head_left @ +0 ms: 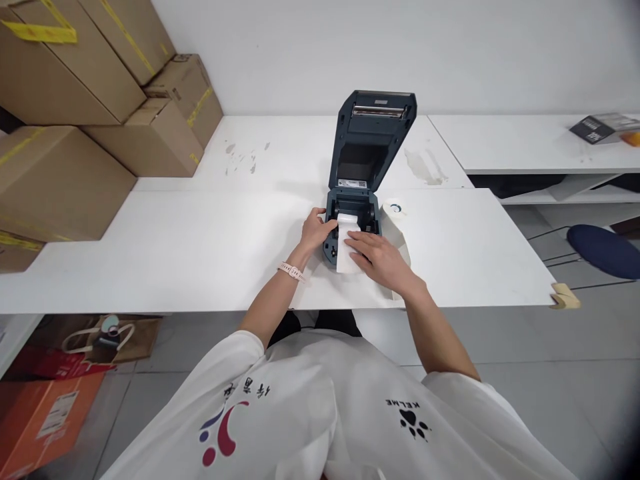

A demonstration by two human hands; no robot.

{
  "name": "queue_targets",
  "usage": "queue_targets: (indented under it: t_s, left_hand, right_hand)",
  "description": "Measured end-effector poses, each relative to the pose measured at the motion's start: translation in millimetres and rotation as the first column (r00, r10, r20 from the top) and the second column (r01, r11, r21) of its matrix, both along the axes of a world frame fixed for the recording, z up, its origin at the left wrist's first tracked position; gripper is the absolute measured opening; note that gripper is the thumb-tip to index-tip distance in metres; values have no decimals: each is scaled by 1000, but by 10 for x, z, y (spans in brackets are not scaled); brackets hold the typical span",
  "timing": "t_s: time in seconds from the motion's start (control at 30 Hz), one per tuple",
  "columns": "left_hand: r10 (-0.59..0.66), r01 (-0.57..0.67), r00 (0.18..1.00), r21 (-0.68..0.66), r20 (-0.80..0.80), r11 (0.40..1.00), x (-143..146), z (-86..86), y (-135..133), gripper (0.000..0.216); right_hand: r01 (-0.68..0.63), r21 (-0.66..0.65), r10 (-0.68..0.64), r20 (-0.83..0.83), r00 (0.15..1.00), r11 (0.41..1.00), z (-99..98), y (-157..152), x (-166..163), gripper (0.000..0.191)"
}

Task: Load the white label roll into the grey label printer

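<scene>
A dark blue label printer [367, 157] stands on the white table [200, 253] with its lid swung up. A strip of white label paper [347, 250] runs out of its open bay toward me. My left hand [316, 230] rests against the printer's left front edge, fingers curled onto it. My right hand [377, 257] lies flat with fingers stretched out, pressing on the paper strip. A white paper roll [395, 213] sits just right of the printer, partly hidden by my right hand.
Stacked cardboard boxes [75, 100] crowd the table's far left. A second white table [530, 140] at the right carries a dark booklet [597, 127]. A blue stool [605, 250] stands right of the table. An orange box [40, 417] and a bag [107, 337] lie on the floor.
</scene>
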State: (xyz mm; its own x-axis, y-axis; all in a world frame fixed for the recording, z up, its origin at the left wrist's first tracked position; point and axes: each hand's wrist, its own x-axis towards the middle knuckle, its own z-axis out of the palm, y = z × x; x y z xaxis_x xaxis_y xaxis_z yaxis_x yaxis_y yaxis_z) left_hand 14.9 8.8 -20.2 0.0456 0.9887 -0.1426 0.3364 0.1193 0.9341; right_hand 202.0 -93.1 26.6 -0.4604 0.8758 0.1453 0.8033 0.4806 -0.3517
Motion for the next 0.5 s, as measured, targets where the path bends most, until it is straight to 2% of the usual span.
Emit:
queue_targets:
  t_s: [0.13,0.3,0.4,0.5]
  left_hand:
    - [48,-47,997,-16,69,999,19,-7,-8,44]
    - [64,-59,988,-42,144,997,11,4,20,51]
    - [50,-48,993,-28,105,998,-2,21,-31,60]
    - [35,-35,995,-6,90,999,-11,12,-252,77]
  right_hand:
    - [74,44,-74,-10,997,996,-134,-92,-48,45]
    - [83,30,-81,-57,995,996,-221,-127,-45,44]
    - [65,10,-62,-167,984,998,-167,-144,19,41]
    - [136,101,-85,-402,912,986,31,42,199,42]
